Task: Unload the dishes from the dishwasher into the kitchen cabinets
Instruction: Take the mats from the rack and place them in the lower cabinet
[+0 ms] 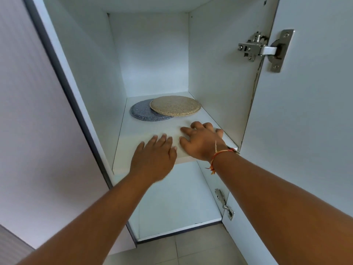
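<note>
- Head view: both hands are at the front of the shelf [152, 129] inside an open cabinet [215, 64], and neither holds a dish.
- The left hand [154, 155] lies flat over the shelf's front edge, fingers straight and close together. It is slightly blurred, so I cannot tell whether it touches the board.
- The right hand [202, 140] is just beside it and further in, fingers spread and bent with the tips on the board, pinching nothing. A red thread [219, 154] circles that wrist.
- The dishes in sight are two round discs at the back of the shelf (plates or mats, I cannot tell). A beige disc [175, 106] lies partly over a grey disc [140, 112].
- Step in hand, as I judge it: the discs are set down and the hands are free to fetch the next load.
- To do that well, draw both hands straight back and keep the right forearm off the door [305, 121] and its hinge [265, 48].
- The bare front half of the shelf suits the next dish. Set it down flat ahead of the discs rather than pushing them toward the back.
- Surface: smooth white board, probably slippery under glazed ware, so lower a dish onto it rather than slide it.
- Room: a lower compartment [177, 213] shows under the shelf, with a second hinge [224, 204] at its right.
- Pale floor tiles [191, 249] lie below and a plain panel [28, 111] stands at left. The dishwasher is out of view.
</note>
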The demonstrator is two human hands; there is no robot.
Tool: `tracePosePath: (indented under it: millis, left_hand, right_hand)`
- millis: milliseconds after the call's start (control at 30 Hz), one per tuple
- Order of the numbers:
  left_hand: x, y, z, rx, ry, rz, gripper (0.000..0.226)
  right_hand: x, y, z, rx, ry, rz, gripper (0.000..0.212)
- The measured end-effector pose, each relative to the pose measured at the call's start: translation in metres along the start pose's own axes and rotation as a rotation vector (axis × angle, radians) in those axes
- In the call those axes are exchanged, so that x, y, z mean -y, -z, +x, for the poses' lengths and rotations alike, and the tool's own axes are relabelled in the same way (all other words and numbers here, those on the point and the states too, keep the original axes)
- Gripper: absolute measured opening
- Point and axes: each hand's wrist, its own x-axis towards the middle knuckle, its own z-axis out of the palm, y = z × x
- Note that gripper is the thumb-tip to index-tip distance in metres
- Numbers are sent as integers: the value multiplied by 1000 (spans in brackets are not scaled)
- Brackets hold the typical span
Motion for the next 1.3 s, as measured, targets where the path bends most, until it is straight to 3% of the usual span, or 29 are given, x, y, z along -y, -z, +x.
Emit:
tracePosePath:
  millis: [133, 200, 333, 500, 600, 700, 800, 900, 1067, 1167, 1300]
  left_hand:
    - [-4, -3, -17, -189, 15, 58, 54]
    - [-6, -3, -15, -205, 10, 72, 59]
    - [-1, -1, -14, -113, -12, 40, 54]
    - [-10, 14, -16, 134, 29, 42, 60]
    - [-33, 12, -50, 82, 16, 5, 66]
    - [-78, 1, -118, -15, -84, -301, 63]
    - [-140, 5, -194, -120, -61, -678, 42]
    - [-199, 25, -254, -167, -25, -952, 17]
    - [-287, 59, -331, -299, -86, -1390, 9]
    - [-332, 67, -352, -254, -204, -1531, 9]
    - [-390, 72, -327, -184, -382, -1404, 12]
  right_hand:
    - [0, 1, -8, -125, -11, 31, 52]
    - [2, -1, -15, -197, -24, 36, 50]
    - [9, -2, -38, -118, -33, 36, 53]
    - [6, 14, -96, 44, 4, 108, 61]
    - [3, 12, -150, 46, -38, 223, 64]
    - [1, 5, -226, -62, -159, 467, 64]
    - [-9, 15, -310, -277, -290, 673, 53]
    - [-18, 46, -381, -422, -354, 723, 37]
    - [-33, 115, -466, -710, -323, 729, 23]
    - [-63, 145, -493, -927, -342, 690, 29]
    - [-136, 156, -483, -951, -578, 651, 32]
